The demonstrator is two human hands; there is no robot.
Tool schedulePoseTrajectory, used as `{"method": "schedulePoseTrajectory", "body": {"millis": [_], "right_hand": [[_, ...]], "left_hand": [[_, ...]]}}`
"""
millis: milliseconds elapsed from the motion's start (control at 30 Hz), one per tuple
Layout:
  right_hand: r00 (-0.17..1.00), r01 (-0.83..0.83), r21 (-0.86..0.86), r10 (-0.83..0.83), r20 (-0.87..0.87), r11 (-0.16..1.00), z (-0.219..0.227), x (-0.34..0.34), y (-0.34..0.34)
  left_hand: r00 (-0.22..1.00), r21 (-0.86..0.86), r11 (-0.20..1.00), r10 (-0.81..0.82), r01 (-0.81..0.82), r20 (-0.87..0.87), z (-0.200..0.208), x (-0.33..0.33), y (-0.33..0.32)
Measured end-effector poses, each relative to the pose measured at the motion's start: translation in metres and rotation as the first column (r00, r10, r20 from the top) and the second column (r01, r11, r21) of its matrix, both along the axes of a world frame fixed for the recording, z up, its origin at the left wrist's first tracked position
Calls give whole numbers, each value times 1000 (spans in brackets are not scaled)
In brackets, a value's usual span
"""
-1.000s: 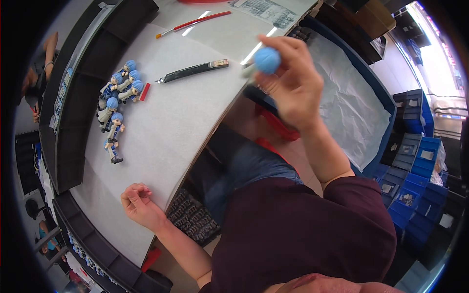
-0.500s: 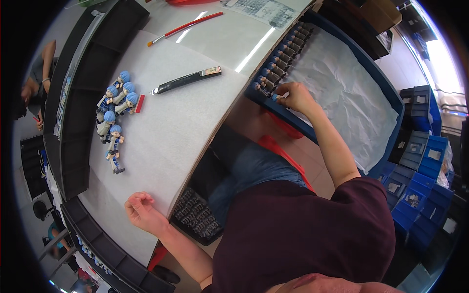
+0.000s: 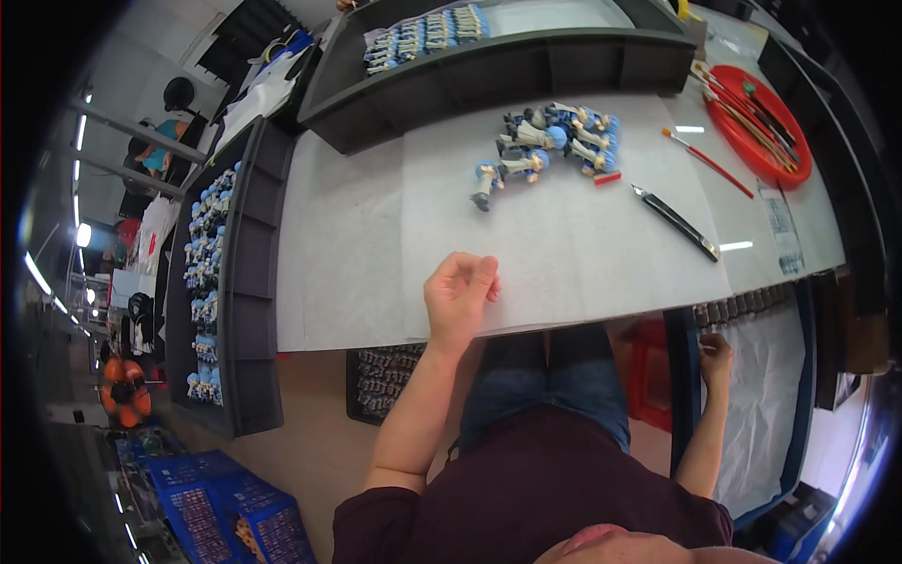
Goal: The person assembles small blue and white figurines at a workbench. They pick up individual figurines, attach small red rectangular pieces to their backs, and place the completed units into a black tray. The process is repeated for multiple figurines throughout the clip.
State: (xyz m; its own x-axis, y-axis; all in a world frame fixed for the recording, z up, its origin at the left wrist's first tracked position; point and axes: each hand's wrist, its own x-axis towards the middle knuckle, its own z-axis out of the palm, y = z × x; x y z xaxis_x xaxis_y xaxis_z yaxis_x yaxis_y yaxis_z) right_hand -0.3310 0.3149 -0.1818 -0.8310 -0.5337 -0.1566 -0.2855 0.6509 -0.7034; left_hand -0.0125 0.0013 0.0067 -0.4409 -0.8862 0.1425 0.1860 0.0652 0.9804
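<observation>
My left hand [image 3: 460, 293] is curled closed over the near edge of the white-covered table [image 3: 348, 244], with nothing visible in it. My right hand [image 3: 716, 357] reaches down to the right, inside the near-left side of a blue tray [image 3: 684, 395]. Its fingers are bent together; what they hold, if anything, is too small to make out. A row of small figures [image 3: 747, 305] lines that tray's far end, beside white lining paper. Beyond my left hand lies a loose heap of blue-haired toy figures [image 3: 556, 138]. A small red block [image 3: 608, 178] touches the heap's right side.
Right of the heap lie a black utility knife [image 3: 678, 224] and a red-handled brush [image 3: 714, 167]. A red dish [image 3: 799, 169] holds brushes. Dark trays of figures stand behind [image 3: 507, 70] and at the left [image 3: 254, 273]. Below the table is a dark bin [image 3: 353, 399].
The view has swung left, so the whole scene is turned. Earlier my right hand pinched a blue-haired figure at the row in the blue tray; it remains at that tray. My left hand stays curled.
</observation>
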Motion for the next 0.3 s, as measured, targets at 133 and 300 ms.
{"method": "schedulePoseTrajectory", "body": {"millis": [133, 300], "right_hand": [[993, -102, 75, 106, -55, 992, 21, -3, -8], [911, 105, -20, -104, -399, 994, 118, 26, -41]], "left_hand": [[1000, 36, 999, -5, 5, 15, -1, 4, 3], [999, 10, 1000, -25, 25, 35, -2, 6, 1]]}}
